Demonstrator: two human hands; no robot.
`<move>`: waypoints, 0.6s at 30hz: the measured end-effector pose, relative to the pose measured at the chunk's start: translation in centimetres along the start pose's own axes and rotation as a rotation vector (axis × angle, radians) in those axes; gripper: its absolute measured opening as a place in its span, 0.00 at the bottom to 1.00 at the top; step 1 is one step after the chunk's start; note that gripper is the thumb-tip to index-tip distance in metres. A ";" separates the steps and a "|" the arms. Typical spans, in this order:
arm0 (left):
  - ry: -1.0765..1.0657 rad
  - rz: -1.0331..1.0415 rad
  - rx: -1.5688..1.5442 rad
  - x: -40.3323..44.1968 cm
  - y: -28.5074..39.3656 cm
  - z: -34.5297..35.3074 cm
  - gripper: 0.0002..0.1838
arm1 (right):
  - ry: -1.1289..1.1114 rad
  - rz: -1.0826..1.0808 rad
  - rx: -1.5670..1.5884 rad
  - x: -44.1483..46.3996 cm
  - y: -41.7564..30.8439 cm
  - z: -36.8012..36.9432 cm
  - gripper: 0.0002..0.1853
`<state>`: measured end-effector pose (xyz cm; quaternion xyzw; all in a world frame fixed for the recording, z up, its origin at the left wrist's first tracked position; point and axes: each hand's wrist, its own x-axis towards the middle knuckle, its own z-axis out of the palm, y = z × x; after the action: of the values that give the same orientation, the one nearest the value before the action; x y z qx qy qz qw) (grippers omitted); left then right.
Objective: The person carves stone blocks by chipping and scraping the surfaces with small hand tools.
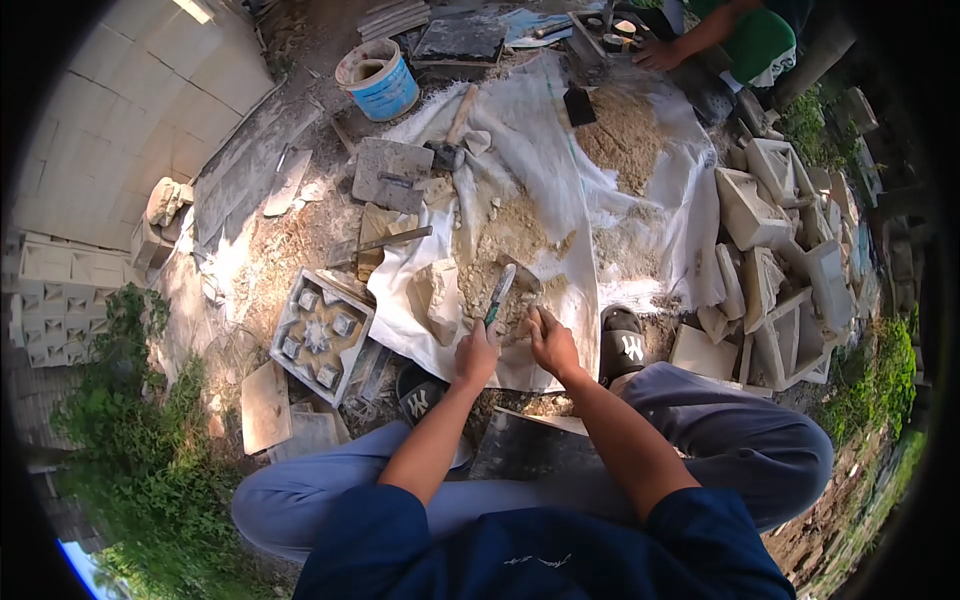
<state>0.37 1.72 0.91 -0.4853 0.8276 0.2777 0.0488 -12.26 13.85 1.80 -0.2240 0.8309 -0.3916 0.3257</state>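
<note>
Your left hand (478,352) is closed around the green handle of a slim, pale-bladed hand tool (498,296), its blade pointing away from you. Your right hand (553,342) is curled at the near end of a brownish flat-bladed tool (522,284); the fingers hide whether it grips. Both tools are over a loose tan sand patch (512,235), toward the near edge of a white woven plastic sheet (520,112).

Left of your left hand, near the sheet's near-left corner, stands a pale angular stone block (436,300). Along the left edge are a grey rectangular metal trowel (393,176) and, farther out, a hammer with a wooden handle (463,113). A larger tan sand heap (622,135) occupies the far-right part.

Beyond the left edge, note the pale many-sided patterned block (352,358). Past the far-left corner stands a blue-and-white plastic bucket (386,97). Pale hollow blocks (752,212) are piled beyond the right edge. Beyond the far-right corner, a co-worker's hand (657,55) is visible.
</note>
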 end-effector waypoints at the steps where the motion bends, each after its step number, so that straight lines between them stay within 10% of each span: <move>1: -0.111 -0.020 0.083 -0.1 -0.7 0.7 0.21 | 0.008 0.001 0.008 -0.1 -0.1 -0.1 0.23; 18: 0.083 0.023 -0.010 0.3 1.4 -1.5 0.20 | 0.020 0.007 0.000 -0.3 0.9 0.6 0.23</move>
<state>-0.71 1.25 2.67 -0.4871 0.8330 0.2622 0.0088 -11.71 14.23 0.90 -0.2171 0.8348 -0.3927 0.3189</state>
